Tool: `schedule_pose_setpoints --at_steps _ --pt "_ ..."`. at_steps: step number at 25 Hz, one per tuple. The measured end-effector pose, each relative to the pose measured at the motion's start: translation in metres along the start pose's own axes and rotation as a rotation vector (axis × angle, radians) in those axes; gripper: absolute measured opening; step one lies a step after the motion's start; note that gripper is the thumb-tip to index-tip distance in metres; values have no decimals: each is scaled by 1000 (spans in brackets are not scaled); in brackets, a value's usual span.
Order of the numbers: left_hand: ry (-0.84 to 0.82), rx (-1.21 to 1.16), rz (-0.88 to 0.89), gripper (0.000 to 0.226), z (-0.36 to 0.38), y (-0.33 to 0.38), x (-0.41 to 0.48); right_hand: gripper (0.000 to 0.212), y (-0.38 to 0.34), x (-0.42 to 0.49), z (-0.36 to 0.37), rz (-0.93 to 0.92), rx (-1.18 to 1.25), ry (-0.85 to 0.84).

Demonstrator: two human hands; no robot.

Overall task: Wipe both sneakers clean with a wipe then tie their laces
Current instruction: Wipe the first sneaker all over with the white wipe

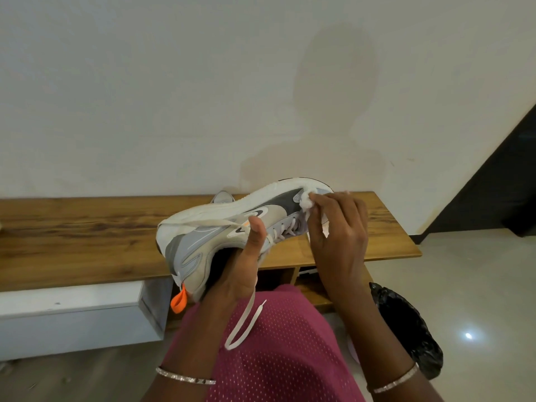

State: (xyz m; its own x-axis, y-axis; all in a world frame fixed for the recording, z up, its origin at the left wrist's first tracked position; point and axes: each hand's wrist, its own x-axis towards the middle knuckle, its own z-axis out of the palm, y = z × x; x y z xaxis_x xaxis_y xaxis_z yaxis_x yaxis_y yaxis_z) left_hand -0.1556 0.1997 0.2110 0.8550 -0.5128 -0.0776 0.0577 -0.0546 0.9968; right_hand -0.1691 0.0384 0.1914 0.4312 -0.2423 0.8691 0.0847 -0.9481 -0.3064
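Observation:
A grey and white sneaker (220,227) with an orange heel loop is held on its side above the wooden bench (87,242). My left hand (243,268) grips it from inside the opening, thumb over the side. My right hand (336,233) pinches a small white wipe (307,203) against the toe area. A loose white lace (246,323) hangs down over my lap. The tip of a second sneaker (222,196) peeks out behind the held one on the bench.
A white wall stands behind the bench. Under the bench are a white drawer unit (72,314) and open cubbies. A black plastic bag (406,323) lies on the tiled floor at the right. My lap in pink mesh cloth fills the bottom centre.

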Motion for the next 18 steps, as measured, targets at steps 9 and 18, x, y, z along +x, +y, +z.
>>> schedule_pose_setpoints --at_steps 9,18 --pt "-8 12 16 151 -4 3 -8 20 -31 -8 -2 -23 120 -135" --pt "-38 33 80 156 -3 21 -33 21 -51 6 -22 91 127 -87"
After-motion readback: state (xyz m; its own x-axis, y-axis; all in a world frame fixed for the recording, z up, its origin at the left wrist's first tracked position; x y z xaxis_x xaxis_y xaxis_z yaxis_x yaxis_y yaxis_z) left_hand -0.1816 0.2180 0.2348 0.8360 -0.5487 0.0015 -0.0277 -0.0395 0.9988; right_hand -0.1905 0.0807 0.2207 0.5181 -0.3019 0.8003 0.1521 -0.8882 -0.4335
